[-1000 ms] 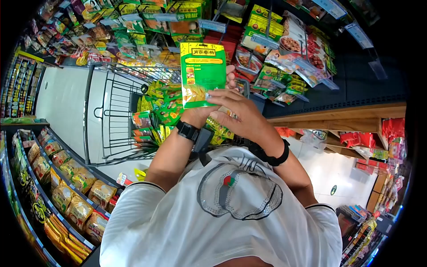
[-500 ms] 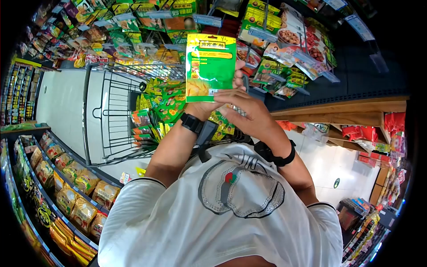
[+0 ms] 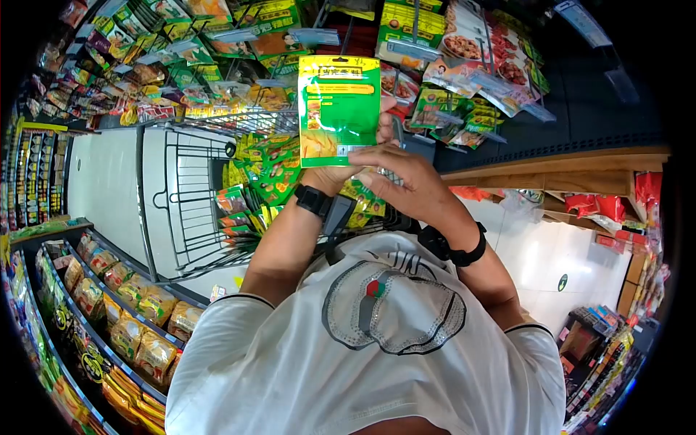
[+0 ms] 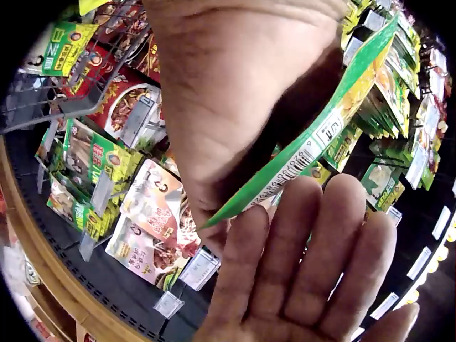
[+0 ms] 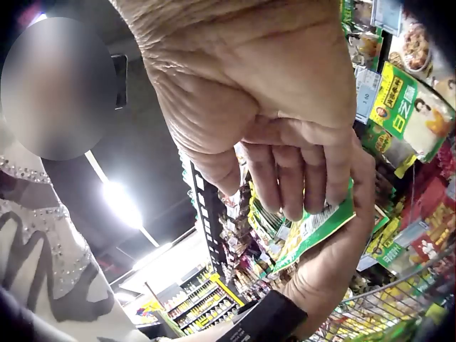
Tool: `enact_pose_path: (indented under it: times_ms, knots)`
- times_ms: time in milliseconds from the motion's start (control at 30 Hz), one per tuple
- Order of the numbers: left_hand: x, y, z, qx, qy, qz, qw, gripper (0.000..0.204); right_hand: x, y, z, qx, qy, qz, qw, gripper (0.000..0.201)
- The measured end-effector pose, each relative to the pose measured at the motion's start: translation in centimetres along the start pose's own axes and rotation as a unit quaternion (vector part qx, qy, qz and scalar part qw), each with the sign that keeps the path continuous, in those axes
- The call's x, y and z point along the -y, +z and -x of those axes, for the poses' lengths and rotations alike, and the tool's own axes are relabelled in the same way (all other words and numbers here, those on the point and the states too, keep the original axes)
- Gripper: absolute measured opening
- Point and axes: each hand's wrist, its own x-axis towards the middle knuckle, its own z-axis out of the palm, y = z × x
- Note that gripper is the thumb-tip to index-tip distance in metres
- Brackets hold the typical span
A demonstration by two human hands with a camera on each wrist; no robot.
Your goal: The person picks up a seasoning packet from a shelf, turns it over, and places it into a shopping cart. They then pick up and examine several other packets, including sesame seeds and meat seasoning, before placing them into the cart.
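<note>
Green-and-yellow packet point(image 3: 339, 109) is held at upper centre, its printed face apparently being inspected. Support is given from behind by the left hand point(image 5: 348, 249), fingers curled round it; its lower edge is touched by the right hand point(image 3: 403, 174), fingers loosely extended. Steady holding seems called for.

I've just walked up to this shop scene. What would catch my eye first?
Probably the bright green and yellow packet, held up by the left hand in front of the white shirt, with the right hand's fingers at its lower edge. Next, the shopping cart just beyond, with a heap of similarly coloured packets in it, and the crowded display of hanging packs behind.
</note>
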Motion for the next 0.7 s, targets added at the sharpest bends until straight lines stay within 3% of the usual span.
enact_pose_path:
  times_ms: [400,500,600,700]
  knots:
    - [-0.4,-0.5,-1.1,0.023,0.005,0.0,1.0,0.058,-0.6,-0.6,-0.2,0.013,0.023,-0.012,1.0,0.029]
    - [-0.5,0.0,-0.9,-0.018,0.026,-0.023,0.999,0.059,-1.0,-0.4,-0.5,0.003,-0.013,-0.005,1.0,0.03]
    - [-0.9,-1.3,-1.1,0.011,0.02,0.011,1.0,0.06,-1.0,-0.2,-0.7,0.005,-0.014,-0.015,1.0,0.03]
    - [-1.3,-1.4,-0.8,-0.008,0.034,-0.021,0.999,0.06,-1.2,-0.1,-0.8,0.013,-0.017,-0.013,1.0,0.03]
